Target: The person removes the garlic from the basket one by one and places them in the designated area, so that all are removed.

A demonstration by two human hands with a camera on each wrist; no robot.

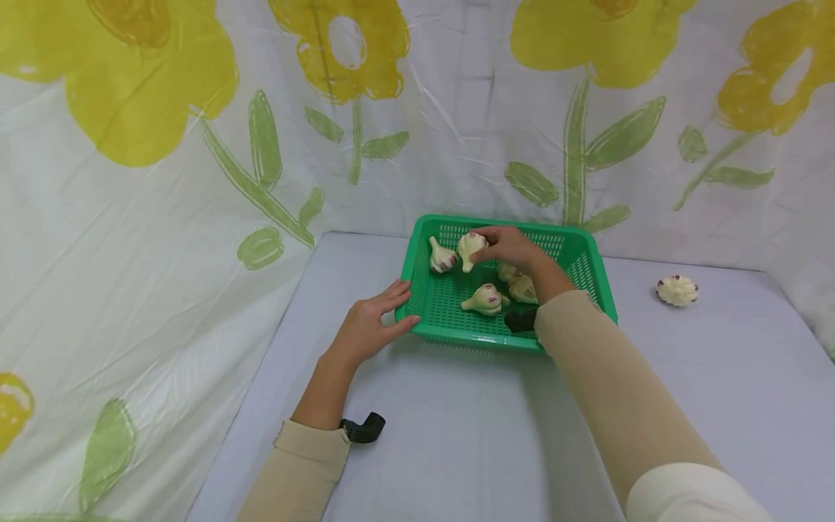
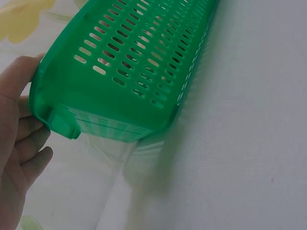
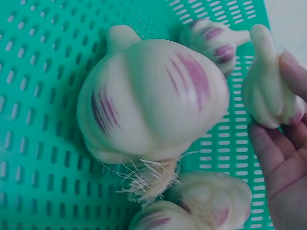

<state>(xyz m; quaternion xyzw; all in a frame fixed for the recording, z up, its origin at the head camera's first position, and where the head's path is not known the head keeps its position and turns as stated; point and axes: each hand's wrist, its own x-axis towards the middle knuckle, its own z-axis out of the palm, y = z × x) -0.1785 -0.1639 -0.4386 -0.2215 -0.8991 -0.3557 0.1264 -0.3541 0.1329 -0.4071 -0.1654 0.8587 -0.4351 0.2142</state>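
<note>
My right hand pinches a garlic bulb by its sides over the far left part of a green plastic basket. In the right wrist view, the thumb and fingers grip this bulb, its stem pointing up. My left hand holds the basket's near left corner; in the left wrist view, the thumb is over the rim and the fingers are below it. Another bulb lies left of the held one. A large bulb with purple streaks and roots lies closer to the right wrist camera.
More garlic bulbs lie in the basket, partly hidden by the right arm. A pale, purple-tipped garlic piece rests on the white table at the right. A flower-printed curtain hangs right behind the basket.
</note>
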